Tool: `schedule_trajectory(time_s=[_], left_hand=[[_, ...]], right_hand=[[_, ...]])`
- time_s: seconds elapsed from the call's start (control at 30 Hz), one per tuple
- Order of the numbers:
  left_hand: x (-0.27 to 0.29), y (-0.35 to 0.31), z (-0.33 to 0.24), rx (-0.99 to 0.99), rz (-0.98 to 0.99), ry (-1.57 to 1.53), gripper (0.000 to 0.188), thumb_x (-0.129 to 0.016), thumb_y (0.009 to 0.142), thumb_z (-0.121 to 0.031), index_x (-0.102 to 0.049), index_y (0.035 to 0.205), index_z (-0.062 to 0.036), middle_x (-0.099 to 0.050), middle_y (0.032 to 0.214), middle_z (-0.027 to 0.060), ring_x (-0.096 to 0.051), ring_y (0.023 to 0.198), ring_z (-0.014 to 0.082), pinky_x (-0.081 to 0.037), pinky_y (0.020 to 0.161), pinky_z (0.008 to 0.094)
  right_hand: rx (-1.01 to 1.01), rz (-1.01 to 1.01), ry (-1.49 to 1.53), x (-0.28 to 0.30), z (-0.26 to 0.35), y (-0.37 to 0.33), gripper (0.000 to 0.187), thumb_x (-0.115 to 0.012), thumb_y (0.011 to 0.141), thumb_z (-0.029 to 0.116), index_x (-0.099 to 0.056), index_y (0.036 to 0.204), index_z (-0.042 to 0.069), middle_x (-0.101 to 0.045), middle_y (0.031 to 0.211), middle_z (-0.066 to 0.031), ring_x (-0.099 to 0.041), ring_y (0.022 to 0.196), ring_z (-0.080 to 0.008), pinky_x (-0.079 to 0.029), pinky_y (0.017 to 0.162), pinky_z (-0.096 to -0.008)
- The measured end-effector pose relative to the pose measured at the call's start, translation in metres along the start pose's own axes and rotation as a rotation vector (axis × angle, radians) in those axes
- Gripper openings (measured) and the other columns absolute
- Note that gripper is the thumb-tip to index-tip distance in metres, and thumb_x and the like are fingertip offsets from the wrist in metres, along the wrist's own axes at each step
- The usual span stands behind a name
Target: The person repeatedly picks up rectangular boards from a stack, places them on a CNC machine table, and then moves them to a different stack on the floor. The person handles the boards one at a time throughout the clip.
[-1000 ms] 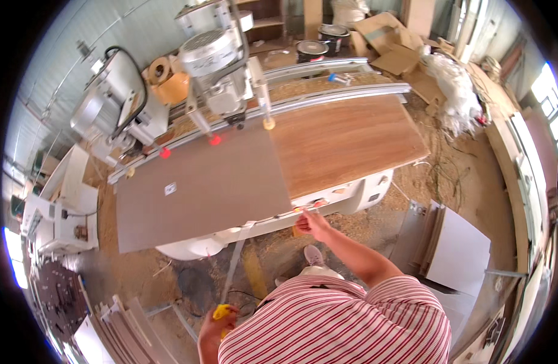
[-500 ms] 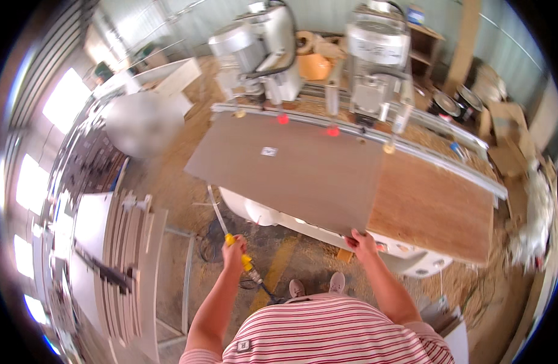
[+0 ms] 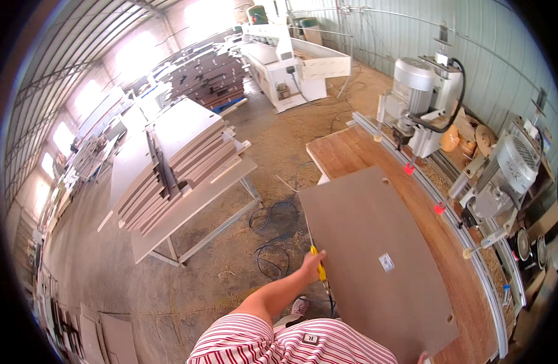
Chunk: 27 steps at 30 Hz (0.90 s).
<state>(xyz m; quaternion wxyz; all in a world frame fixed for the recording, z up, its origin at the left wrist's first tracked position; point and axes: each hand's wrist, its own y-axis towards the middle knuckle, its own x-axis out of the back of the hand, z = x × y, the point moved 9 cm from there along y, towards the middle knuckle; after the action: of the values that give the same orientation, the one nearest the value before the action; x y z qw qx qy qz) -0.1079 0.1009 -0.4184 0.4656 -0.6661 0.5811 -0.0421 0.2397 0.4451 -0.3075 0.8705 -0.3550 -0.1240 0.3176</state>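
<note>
My left hand (image 3: 313, 266) is closed around a yellow air blow gun (image 3: 318, 263) with a long thin nozzle and a dark hose, right beside the left edge of a brown flat panel (image 3: 364, 242). The panel has a small white label (image 3: 386, 262) and round holes near two corners. It lies on the machine's wooden table (image 3: 346, 148), set away from the metal fence. At the bottom edge, only a bit of my right hand (image 3: 423, 357) shows, its fingers at the panel's near edge; the rest is cut off.
Two drilling heads (image 3: 412, 85) with red-tipped clamps (image 3: 440, 208) stand along the metal fence (image 3: 473, 267). To the left, a stack of panels (image 3: 182, 151) rests on a metal-legged table. A black hose (image 3: 273, 246) coils on the floor. A white machine (image 3: 285, 73) stands farther back.
My view has turned left. The panel has come away from the fence and rotated in view. My left hand still holds the air gun; my right hand has moved to the bottom edge.
</note>
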Motion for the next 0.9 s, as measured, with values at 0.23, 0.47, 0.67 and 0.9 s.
schedule_trajectory(time_s=[0.23, 0.47, 0.67, 0.9], left_hand=[[0.029, -0.102, -0.024, 0.016, -0.201, 0.12, 0.025, -0.07, 0.092, -0.018, -0.055, 0.107, -0.0056, -0.058, 0.09, 0.0067, -0.057, 0.079, 0.023, -0.048, 0.07, 0.0441], [0.088, -0.146, -0.151, -0.368, -0.19, -0.056, 0.019, -0.068, 0.091, -0.016, -0.06, 0.104, -0.0051, -0.063, 0.086, 0.0027, -0.061, 0.074, 0.0175, -0.052, 0.067, 0.0359], [0.179, -0.151, -0.332, -0.709, -0.289, 0.032, 0.019, -0.067, 0.093, -0.02, -0.062, 0.1, -0.0033, -0.066, 0.088, 0.0038, -0.063, 0.076, 0.0159, -0.052, 0.067, 0.0328], [0.286, -0.115, -0.51, -0.787, -0.378, -0.1, 0.018, -0.065, 0.093, -0.017, -0.062, 0.096, 0.0001, -0.064, 0.082, 0.0039, -0.06, 0.069, 0.0142, -0.049, 0.062, 0.0324]], right_hand=[[0.229, -0.112, -0.149, -0.001, 0.062, -0.008, 0.045, -0.059, 0.094, 0.024, -0.052, 0.132, 0.0, -0.057, 0.125, -0.0122, -0.056, 0.106, -0.026, -0.045, 0.091, -0.0372], [0.45, -0.112, -0.213, -0.046, 0.095, -0.029, 0.05, -0.059, 0.094, 0.031, -0.055, 0.132, -0.001, -0.056, 0.133, -0.0141, -0.053, 0.117, -0.0288, -0.041, 0.102, -0.0405], [0.517, 0.013, -0.09, -0.179, 0.088, 0.025, 0.055, -0.062, 0.093, 0.033, -0.053, 0.134, -0.003, -0.055, 0.135, -0.0148, -0.055, 0.115, -0.0281, -0.044, 0.099, -0.0411], [0.579, 0.173, -0.117, -0.404, 0.122, -0.012, 0.064, -0.068, 0.091, 0.04, -0.052, 0.13, -0.008, -0.059, 0.127, -0.0139, -0.059, 0.11, -0.0248, -0.046, 0.095, -0.0372]])
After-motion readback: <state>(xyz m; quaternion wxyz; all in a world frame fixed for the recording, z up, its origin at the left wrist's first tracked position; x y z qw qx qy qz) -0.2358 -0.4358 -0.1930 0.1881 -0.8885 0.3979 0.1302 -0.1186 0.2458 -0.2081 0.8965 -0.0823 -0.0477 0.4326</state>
